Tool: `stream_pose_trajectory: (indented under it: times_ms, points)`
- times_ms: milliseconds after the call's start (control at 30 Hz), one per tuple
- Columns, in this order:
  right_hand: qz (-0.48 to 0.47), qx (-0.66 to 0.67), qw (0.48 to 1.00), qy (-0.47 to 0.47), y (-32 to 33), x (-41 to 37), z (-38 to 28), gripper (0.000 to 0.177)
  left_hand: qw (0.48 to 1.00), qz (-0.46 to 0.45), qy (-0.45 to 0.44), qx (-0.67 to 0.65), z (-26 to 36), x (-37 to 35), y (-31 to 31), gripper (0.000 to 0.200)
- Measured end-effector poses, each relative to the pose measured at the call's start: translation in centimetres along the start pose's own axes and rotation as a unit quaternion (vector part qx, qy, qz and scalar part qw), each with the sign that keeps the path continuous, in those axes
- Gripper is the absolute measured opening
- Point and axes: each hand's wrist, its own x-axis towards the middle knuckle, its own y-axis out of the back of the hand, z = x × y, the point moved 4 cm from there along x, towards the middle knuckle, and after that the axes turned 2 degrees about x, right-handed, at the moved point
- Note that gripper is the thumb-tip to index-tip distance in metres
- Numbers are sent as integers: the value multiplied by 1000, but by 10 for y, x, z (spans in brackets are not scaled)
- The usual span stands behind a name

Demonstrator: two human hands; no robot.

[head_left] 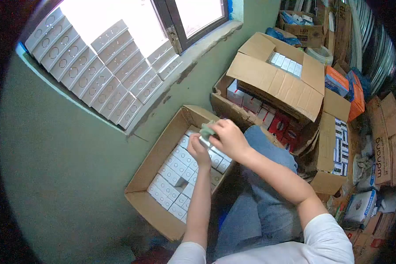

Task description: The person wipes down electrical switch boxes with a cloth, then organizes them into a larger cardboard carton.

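My left hand (199,150) and my right hand (229,138) meet above an open cardboard box (152,215). Fingers of both are closed around a small pale green and white item (206,131), partly hidden by them. Below, the box holds rows of white square boxes (175,165) with round marks on top. One dark gap shows among these rows. My right forearm passes over my knee, and my left forearm crosses the box's near side.
Stacked white boxes (77,61) with circles line the window sill (154,97). An open carton (277,79) of white packs sits on another carton at the right. A further carton (329,182) stands beside them, with coiled tubing (367,48) behind.
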Motion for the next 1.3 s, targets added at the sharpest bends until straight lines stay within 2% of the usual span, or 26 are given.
stream_pose_trajectory:
  times_ms: [67,133,233,300,367,400,433,467,500,567,600,633,700,733,800,867,900,933,967,1067,1100,1133,1233,1300]
  points:
    - [-25,27,998,53,-6,-5,-11,33,994,20,29,-103,-1,1,-3,26]
    - [-27,15,998,51,-13,-9,-14,32,982,65,65,-163,0,0,-6,29]
    - [-35,-10,999,-4,-13,-4,4,31,999,22,37,-24,2,1,1,34]
    - [15,-24,999,-36,-5,-1,16,31,997,56,35,-39,-2,-1,4,45]
    - [-12,19,1000,-19,-6,-5,12,32,994,72,54,-67,0,-1,6,49]
    - [-34,47,998,6,-6,-7,3,33,980,115,103,-129,1,0,4,53]
    - [-57,75,995,33,-9,-10,-4,33,978,100,124,-134,-9,0,7,48]
    - [-38,67,995,61,-15,-17,-12,33,968,111,161,-158,-14,1,7,47]
    - [-34,50,997,47,-16,-16,-10,33,956,119,198,-180,-17,0,7,46]
    - [-24,14,1000,13,-14,-10,1,32,972,110,163,-127,-15,-1,6,44]
    - [19,-6,1000,8,-9,-4,9,30,979,104,144,-102,-13,-1,5,43]
    - [30,-17,999,-34,-6,-3,17,29,981,103,125,-111,-12,-2,7,43]
    - [30,-9,999,-40,-4,-2,22,29,982,100,89,-131,-5,-3,8,43]
    - [46,3,999,-25,-2,-4,19,30,972,124,105,-167,1,-3,5,51]
    - [75,28,997,7,0,-7,11,34,960,143,144,-194,2,0,4,51]
    - [19,48,998,28,-1,-8,2,34,953,163,174,-189,4,3,4,51]
    - [-9,59,998,38,-3,-9,-2,35,977,108,146,-112,-12,6,11,46]
    - [-25,84,993,77,-10,-14,-10,34,977,89,141,-131,-47,8,21,43]
    - [-51,50,994,78,-15,-15,-15,34,973,86,163,-140,-61,9,22,43]
    - [2,-4,999,41,-9,-1,6,34,955,80,237,-159,-48,5,11,52]
    - [33,-31,999,20,-6,5,19,34,947,77,268,-159,-25,2,3,55]
    - [39,-39,998,-8,1,8,28,33,941,55,292,-163,-22,1,2,65]
    - [64,78,994,-43,6,5,32,34,895,4,336,-294,-22,4,-7,72]
    - [71,95,992,-37,5,2,30,36,881,-30,352,-313,-21,5,-11,80]
